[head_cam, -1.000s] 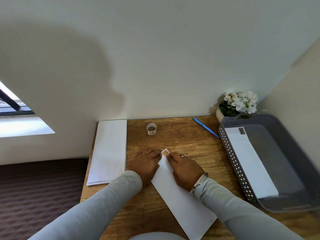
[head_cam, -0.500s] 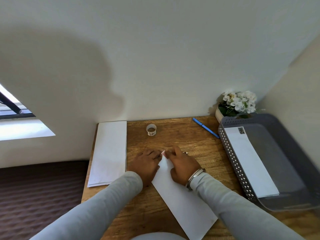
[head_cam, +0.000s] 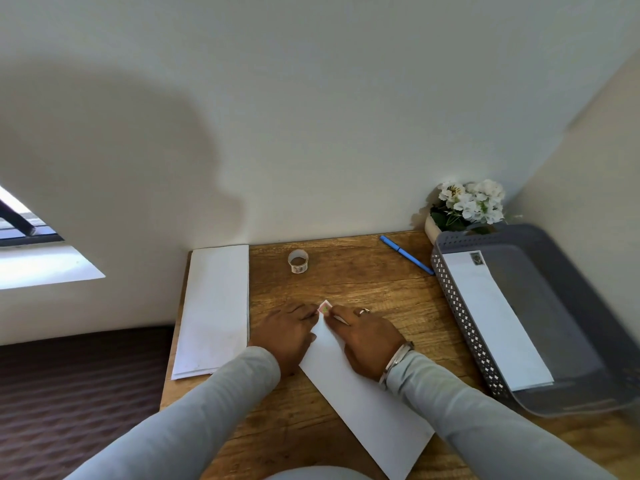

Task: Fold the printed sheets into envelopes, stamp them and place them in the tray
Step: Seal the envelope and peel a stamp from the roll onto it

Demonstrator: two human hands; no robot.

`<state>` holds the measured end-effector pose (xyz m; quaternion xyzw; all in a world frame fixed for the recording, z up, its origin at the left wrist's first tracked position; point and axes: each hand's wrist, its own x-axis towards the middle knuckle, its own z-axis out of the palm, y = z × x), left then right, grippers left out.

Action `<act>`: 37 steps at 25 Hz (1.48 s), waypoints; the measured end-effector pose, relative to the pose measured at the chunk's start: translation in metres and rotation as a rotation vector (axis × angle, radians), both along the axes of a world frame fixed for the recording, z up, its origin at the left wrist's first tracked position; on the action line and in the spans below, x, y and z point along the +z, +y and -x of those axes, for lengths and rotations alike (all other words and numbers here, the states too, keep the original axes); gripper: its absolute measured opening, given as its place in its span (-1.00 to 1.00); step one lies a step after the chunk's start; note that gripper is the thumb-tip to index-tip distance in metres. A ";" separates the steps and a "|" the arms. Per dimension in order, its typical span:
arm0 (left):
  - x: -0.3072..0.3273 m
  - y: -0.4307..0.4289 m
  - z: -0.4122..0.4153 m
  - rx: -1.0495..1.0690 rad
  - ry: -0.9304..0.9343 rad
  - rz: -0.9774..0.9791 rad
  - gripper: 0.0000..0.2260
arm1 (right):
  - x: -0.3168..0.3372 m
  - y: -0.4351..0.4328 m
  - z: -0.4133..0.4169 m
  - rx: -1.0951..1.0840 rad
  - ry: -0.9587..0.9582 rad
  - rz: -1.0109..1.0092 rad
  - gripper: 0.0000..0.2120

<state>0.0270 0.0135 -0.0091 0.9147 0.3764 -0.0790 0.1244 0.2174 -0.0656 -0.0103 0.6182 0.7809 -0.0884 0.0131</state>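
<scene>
Stamp sits on the far corner of envelope. The envelope's long axis runs far-left to near-right. Left hand and right hand flank that corner, equally near, fingertips pressing, grasping nothing. Half a second ago fingers covered the stamp; now it is exposed. Tray lies right.

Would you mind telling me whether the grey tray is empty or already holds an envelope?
Not empty: one stamped white envelope lies flat inside the grey tray, along its left side.
</scene>
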 end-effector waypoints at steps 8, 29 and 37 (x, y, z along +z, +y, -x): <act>0.000 -0.005 0.006 0.055 -0.029 -0.017 -0.54 | 0.001 -0.002 0.000 -0.019 0.017 0.030 -0.41; 0.007 -0.016 -0.002 0.350 0.039 0.084 -0.19 | -0.004 -0.004 -0.002 -0.230 0.203 0.048 -0.42; 0.013 0.012 -0.003 0.604 -0.424 0.479 -0.86 | 0.016 -0.003 -0.009 -0.485 0.639 0.129 -0.39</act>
